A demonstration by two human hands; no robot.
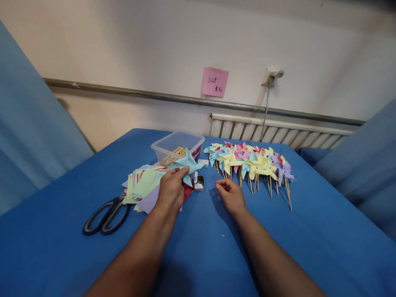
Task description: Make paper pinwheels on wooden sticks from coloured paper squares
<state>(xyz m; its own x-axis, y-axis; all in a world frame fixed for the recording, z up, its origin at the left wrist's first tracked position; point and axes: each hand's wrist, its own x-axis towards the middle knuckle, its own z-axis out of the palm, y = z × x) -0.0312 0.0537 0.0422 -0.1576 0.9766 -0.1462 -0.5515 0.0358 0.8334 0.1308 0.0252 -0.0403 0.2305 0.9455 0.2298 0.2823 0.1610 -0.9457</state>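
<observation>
A light blue paper pinwheel (189,163) is pinched in my left hand (171,189), its blades folded in toward the middle. My right hand (232,198) is held to the right of it, thumb and fingertips pressed together; anything between them is too small to make out. A small open box (199,182) with dark shiny bits inside stands between the hands. Beneath and left of my left hand lies a loose pile of coloured paper sheets (147,183). Behind my right hand, many finished pinwheels (258,167) on wooden sticks lie close together.
A clear plastic tub (159,152) with wooden sticks (173,156) stands behind the paper. Dark-handled scissors (108,216) lie at the left on the blue tablecloth (198,255). A small white box (204,163) sits near the tub. A radiator (244,128) and a wall rail lie beyond.
</observation>
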